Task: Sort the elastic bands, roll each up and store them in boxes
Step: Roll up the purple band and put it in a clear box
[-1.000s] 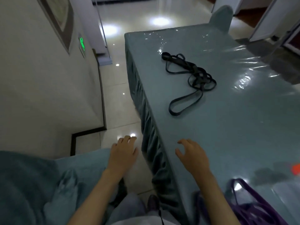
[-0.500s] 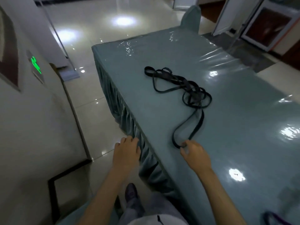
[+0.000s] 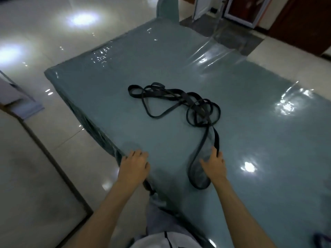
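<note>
While the left hand (image 3: 134, 165) lies flat and open on the table (image 3: 268, 140) edge, the right hand (image 3: 214, 163) pinches a band (image 3: 198, 158); next, tease it from the tangle.

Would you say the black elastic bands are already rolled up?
No: the black elastic bands lie tangled in loose loops on the table, one loop by the right hand.

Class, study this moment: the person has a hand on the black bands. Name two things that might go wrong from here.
1. The black elastic bands lie knotted together; drawing the near loop with the right hand may drag the whole tangle or tighten it instead of freeing one band.
2. The table has a glossy plastic cover and the loop lies close to the near edge by the left hand, so bands might slip off.
</note>
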Demonstrator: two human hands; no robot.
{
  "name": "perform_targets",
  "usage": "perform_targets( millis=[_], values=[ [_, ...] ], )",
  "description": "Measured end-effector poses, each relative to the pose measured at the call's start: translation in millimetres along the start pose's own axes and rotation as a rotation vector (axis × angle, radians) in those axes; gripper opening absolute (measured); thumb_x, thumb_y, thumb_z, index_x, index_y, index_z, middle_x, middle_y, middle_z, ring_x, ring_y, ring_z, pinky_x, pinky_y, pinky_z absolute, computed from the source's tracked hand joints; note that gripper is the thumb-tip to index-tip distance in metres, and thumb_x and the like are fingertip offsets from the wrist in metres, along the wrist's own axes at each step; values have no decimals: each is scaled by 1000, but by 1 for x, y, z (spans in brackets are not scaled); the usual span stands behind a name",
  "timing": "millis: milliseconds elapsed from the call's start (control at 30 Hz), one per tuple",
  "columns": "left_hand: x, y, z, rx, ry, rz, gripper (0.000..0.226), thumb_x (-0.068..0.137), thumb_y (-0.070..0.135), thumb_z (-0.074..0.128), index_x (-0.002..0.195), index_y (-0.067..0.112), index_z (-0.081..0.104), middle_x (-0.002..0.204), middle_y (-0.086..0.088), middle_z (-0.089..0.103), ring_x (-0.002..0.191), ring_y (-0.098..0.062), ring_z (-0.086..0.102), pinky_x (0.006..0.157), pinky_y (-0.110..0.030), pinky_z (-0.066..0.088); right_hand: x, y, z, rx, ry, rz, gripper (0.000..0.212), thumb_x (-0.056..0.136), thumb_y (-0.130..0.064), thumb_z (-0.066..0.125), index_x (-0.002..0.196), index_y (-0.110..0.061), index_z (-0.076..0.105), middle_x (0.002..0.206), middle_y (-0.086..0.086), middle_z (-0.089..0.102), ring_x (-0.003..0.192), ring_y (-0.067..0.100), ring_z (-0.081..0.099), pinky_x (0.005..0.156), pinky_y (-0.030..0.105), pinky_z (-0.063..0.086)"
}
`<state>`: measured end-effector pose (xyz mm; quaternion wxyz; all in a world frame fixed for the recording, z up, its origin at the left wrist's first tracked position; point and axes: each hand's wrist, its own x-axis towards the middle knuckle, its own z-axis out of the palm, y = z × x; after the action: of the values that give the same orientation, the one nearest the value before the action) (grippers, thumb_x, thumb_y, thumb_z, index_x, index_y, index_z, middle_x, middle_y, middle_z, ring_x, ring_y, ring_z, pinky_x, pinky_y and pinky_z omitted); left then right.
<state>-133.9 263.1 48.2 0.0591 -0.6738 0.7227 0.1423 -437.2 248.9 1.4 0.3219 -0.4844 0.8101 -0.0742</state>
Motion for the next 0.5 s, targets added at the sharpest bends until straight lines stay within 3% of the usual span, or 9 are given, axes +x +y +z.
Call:
perform_targets(
  millis=[67,167,400,500],
  values=[
    [32,-4,-9,38,-16,42,37,107,31,45,141,22,57,138,1,58,127,-24,53,100,-39,44,26,-10,4,93,32,62,95,100,-47,67,169,-22,7,173,25,2,157,48,19,123,62,28],
    [70,-10,-23,56,-30,85,35,106,29,46,138,21,60,136,-1,59,125,-25,54,98,-40,45,51,-26,12,118,84,176,99,97,-52,69,168,-22,8,173,26,5,155,48,20,122,63,27],
    [155,-17,-47,71,-62,225,37,107,26,47,141,19,59,139,-2,58,124,-24,55,97,-40,44,65,-43,42,4,217,235,90,98,-33,71,167,-20,16,159,19,35,142,41,39,112,55,40],
    [197,-16,-58,46,-59,261,42,105,28,51,146,19,54,145,-4,53,129,-26,52,102,-43,45,74,-42,46,119,323,268,86,98,-19,70,167,-16,19,152,23,43,135,44,45,110,56,41]
  ],
)
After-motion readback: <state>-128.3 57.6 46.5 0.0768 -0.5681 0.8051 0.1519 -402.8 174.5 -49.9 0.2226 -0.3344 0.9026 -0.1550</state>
